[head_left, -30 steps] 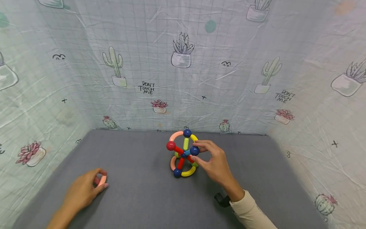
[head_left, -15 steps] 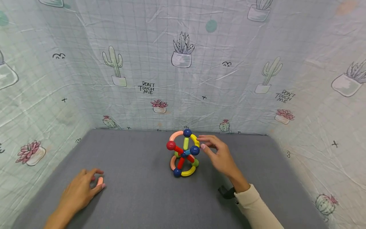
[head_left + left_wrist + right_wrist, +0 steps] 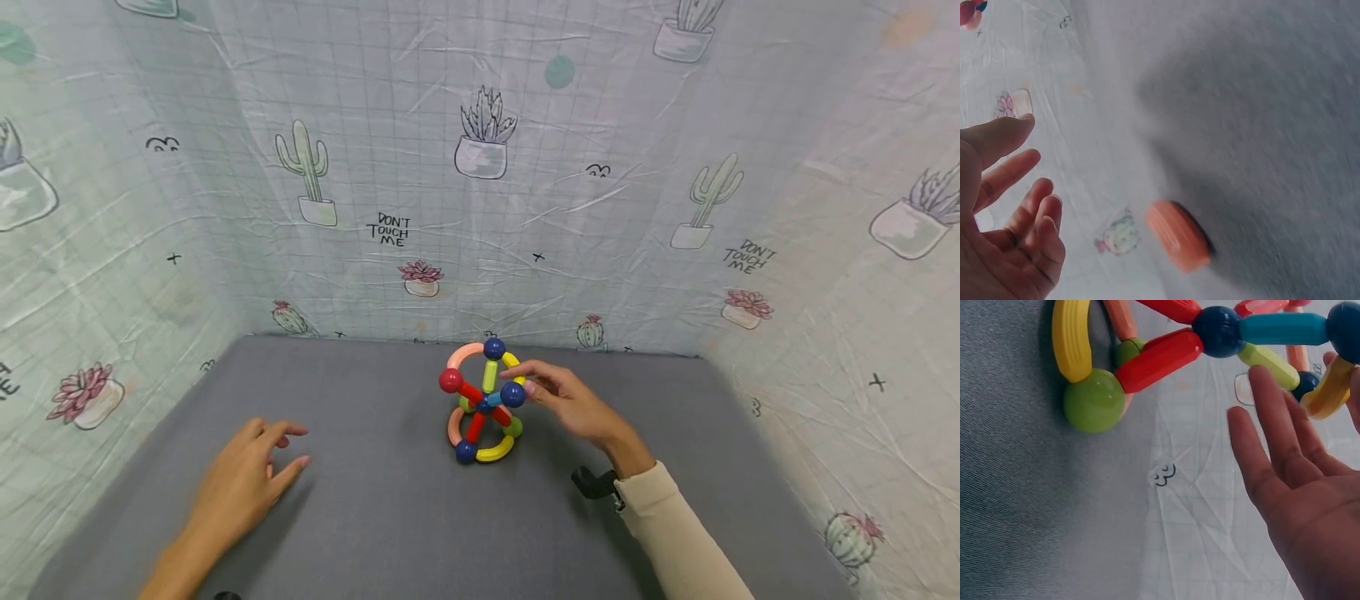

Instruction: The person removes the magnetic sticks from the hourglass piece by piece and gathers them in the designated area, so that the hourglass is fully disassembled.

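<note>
A magnetic stick-and-ball model (image 3: pixel 476 428) stands upright near the table's back middle, with a ring of curved sticks above and another below. Red, blue and light green straight sticks meet at a small blue centre ball (image 3: pixel 1217 331). At the upper ring, my right hand (image 3: pixel 581 408) pinches a yellow curved stick (image 3: pixel 1333 390) between thumb and index finger, beside a dark blue ball (image 3: pixel 512 394). My left hand (image 3: pixel 236 483) hovers over the table's left side with its fingers spread and nothing in them. Below it lies an orange curved stick (image 3: pixel 1179 236), hidden in the head view.
The grey cloth table (image 3: pixel 375 517) is walled in at the back and both sides by a pale sheet (image 3: pixel 345 167) printed with cacti. A black strap (image 3: pixel 592 483) hangs at my right wrist, under a beige sleeve (image 3: pixel 675 525).
My left hand has let go of the orange curved stick and moved up and right. My right hand drew back from the dark blue ball, then returned to the yellow curved stick.
</note>
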The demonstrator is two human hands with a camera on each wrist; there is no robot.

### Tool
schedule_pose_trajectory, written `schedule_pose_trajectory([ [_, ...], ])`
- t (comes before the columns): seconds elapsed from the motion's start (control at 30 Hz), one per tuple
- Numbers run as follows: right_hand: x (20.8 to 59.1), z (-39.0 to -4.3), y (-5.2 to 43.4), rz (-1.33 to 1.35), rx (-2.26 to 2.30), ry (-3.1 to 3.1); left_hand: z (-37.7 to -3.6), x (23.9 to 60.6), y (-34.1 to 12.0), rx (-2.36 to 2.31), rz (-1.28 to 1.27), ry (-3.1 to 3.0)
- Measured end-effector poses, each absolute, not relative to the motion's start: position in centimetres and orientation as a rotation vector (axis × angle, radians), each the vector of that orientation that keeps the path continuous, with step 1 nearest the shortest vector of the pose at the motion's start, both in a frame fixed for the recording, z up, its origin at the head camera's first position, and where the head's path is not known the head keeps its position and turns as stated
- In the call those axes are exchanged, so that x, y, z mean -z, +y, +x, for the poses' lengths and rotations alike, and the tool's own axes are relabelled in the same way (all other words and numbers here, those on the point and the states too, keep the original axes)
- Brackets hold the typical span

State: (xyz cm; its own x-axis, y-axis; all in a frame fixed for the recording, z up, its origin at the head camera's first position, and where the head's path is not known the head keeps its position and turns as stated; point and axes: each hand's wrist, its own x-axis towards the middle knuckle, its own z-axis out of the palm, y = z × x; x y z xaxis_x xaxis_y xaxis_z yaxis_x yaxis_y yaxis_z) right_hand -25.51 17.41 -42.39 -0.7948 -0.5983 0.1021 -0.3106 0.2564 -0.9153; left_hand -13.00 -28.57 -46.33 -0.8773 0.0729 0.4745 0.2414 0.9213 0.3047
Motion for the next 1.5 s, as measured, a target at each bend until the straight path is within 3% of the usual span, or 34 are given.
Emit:
schedule_pose_trajectory([
  [0.57, 43.6, -22.3, 14.5, -0.826, 1.802, 2.269, -14.0, 45.1, -23.3, 0.590, -0.334, -2.605],
  [1.17, 44.5, -21.1, 11.3, -0.904, 1.853, 2.355, -17.0, 42.3, -11.2, 0.879, -0.633, -2.423],
  [1.5, 44.2, -20.9, 11.0, -0.875, 1.805, 2.386, -18.2, 42.6, -10.0, 0.808, -0.720, -2.383],
])
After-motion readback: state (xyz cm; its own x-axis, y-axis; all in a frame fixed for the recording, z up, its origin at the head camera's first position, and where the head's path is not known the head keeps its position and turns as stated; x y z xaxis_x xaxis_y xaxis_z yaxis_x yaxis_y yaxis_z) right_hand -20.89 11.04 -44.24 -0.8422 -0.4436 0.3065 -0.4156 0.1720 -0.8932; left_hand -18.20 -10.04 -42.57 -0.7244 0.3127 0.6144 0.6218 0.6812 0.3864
